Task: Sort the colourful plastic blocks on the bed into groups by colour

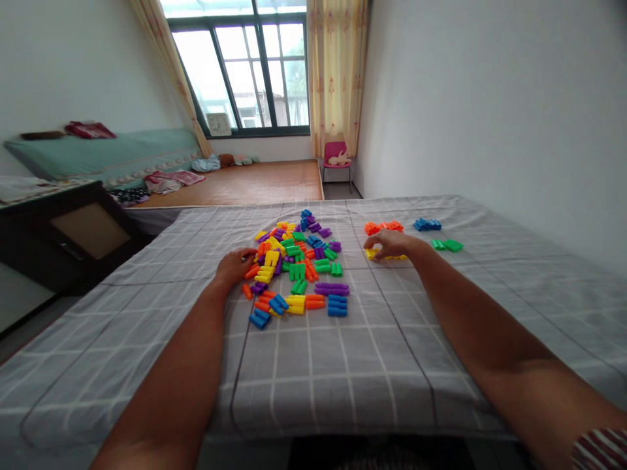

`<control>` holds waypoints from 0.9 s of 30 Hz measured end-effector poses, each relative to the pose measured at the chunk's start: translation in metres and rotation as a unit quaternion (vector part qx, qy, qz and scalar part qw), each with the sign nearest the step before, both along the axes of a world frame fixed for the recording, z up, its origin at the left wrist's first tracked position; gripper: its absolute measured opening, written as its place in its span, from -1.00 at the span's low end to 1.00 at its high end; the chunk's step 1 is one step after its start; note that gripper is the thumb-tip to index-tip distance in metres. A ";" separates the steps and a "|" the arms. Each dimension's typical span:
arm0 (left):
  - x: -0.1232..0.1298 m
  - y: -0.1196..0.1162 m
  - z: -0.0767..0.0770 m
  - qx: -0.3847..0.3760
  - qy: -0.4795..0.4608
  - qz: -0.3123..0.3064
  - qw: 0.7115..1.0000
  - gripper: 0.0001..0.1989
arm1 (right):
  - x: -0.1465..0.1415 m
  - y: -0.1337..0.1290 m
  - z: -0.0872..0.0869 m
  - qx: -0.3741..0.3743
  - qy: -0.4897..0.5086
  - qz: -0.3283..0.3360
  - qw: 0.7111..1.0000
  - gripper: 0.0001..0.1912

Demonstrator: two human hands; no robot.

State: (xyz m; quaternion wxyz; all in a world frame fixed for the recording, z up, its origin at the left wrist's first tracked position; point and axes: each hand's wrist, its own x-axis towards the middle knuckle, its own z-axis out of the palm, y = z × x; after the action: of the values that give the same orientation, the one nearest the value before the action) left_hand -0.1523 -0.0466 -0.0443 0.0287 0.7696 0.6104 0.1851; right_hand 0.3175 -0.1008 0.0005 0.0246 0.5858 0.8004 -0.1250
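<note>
A mixed pile of plastic building blocks [294,254] in orange, yellow, green, blue and purple lies on the checked cloth. At the pile's left edge is my left hand [238,266], its fingers curled in among orange pieces; whatever they grip is hidden. Over to the right, my right hand [389,243] pinches a yellow block [371,253] at the left end of a short yellow row [396,257], partly covered by the hand. Just behind it sits a row of orange blocks [383,227]. Blue blocks [428,224] and green blocks [447,245] form separate groups farther right.
The grey checked cloth [313,365] covers the broad surface before me. A white wall [490,98] runs along the right. Beyond are a mat-covered bed [274,179], a pink chair [336,154] and a window; a dark cabinet [73,228] stands at left.
</note>
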 end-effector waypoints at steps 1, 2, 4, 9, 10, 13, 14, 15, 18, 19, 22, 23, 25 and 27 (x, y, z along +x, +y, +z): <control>0.000 0.000 -0.001 0.001 0.002 0.000 1.000 -0.65 | 0.002 0.000 -0.001 -0.002 0.001 -0.004 1.000 -0.53; 0.000 0.001 -0.001 0.003 0.004 -0.001 1.000 -0.64 | 0.003 0.000 -0.001 -0.005 0.001 -0.010 1.000 -0.54; 0.000 0.001 -0.003 0.003 0.005 -0.004 1.000 -0.64 | 0.006 -0.002 0.000 -0.006 -0.004 -0.022 1.000 -0.52; 0.001 0.002 -0.006 -0.005 -0.021 0.002 1.000 -0.63 | -0.018 -0.009 0.009 0.116 0.024 0.008 0.993 -0.50; 0.002 0.003 -0.007 -0.008 -0.027 0.005 1.000 -0.63 | -0.031 -0.011 0.011 0.142 0.052 0.028 0.988 -0.55; 0.003 0.003 -0.008 -0.017 -0.041 0.007 0.999 -0.63 | -0.089 -0.015 0.014 0.167 0.133 0.137 0.967 -0.64; 0.003 0.003 -0.008 -0.019 -0.044 0.007 0.999 -0.62 | -0.111 -0.015 0.013 0.164 0.147 0.185 0.958 -0.65; 0.003 0.003 -0.007 -0.021 -0.047 0.008 0.999 -0.62 | -0.134 -0.014 0.012 0.164 0.155 0.230 0.947 -0.64; 0.003 0.002 -0.007 -0.022 -0.052 0.009 0.998 -0.61 | -0.196 -0.004 0.009 0.181 0.152 0.307 0.922 -0.61; 0.003 0.001 -0.006 -0.022 -0.052 0.007 0.998 -0.61 | -0.213 0.002 0.008 0.189 0.144 0.313 0.920 -0.61; 0.003 -0.001 -0.005 -0.022 -0.056 0.001 0.998 -0.62 | -0.245 0.017 0.004 0.197 0.103 0.290 0.931 -0.64; 0.004 -0.001 -0.005 -0.022 -0.058 0.002 0.998 -0.62 | -0.250 0.020 0.004 0.192 0.087 0.279 0.937 -0.65; 0.004 -0.002 -0.004 -0.022 -0.061 0.003 0.998 -0.63 | -0.250 0.022 0.005 0.174 0.060 0.260 0.948 -0.66; 0.005 -0.004 -0.003 -0.022 -0.059 0.000 0.998 -0.63 | -0.241 0.019 0.010 0.137 0.046 0.247 0.958 -0.63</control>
State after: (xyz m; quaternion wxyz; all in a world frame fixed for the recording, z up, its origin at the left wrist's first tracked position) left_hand -0.1473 -0.0504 -0.0468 0.0818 0.7566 0.6116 0.2162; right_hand 0.0761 -0.0823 0.0105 -0.0629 0.3609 0.9300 -0.0310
